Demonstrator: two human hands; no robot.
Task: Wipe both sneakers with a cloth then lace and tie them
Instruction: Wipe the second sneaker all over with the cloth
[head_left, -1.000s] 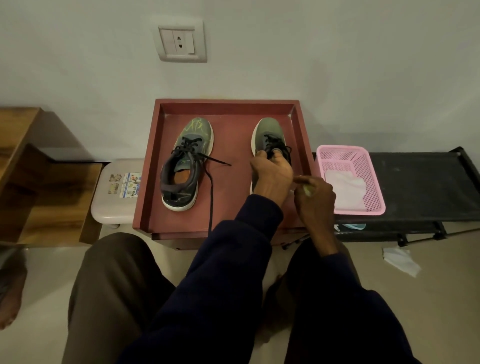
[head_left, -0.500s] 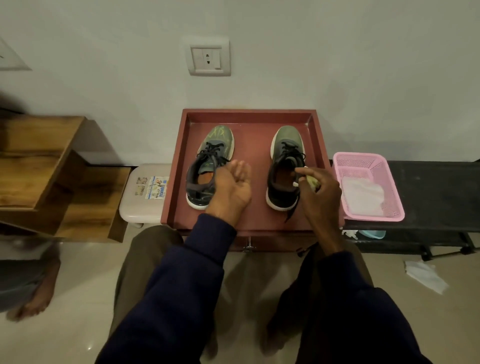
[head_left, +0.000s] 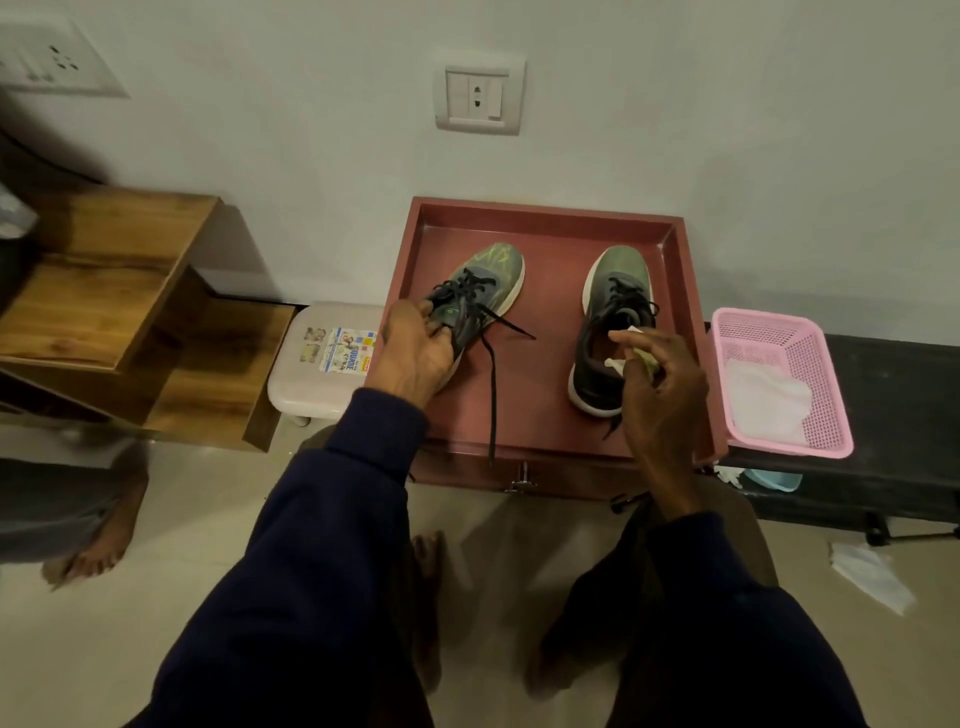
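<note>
Two grey-green sneakers with black laces stand toe-to-wall in a red tray (head_left: 540, 218). My left hand (head_left: 415, 353) grips the left sneaker (head_left: 488, 280) at its heel and collar; one loose lace trails over the tray's front edge. The right sneaker (head_left: 615, 291) stands apart on the tray's right side. My right hand (head_left: 660, 379) hovers over that shoe's heel opening and pinches a small crumpled white and green cloth (head_left: 631, 356).
A pink mesh basket (head_left: 800, 338) with a white cloth stands on a black bench right of the tray. A white stool (head_left: 311, 384) and a wooden shelf (head_left: 109, 291) are to the left. Someone's bare foot (head_left: 98, 540) is on the floor at left, a crumpled tissue (head_left: 867, 571) at right.
My left hand left the right sneaker, crossed to the left sneaker and took hold of its heel. The right hand stayed by the right sneaker with the cloth. The camera turned left.
</note>
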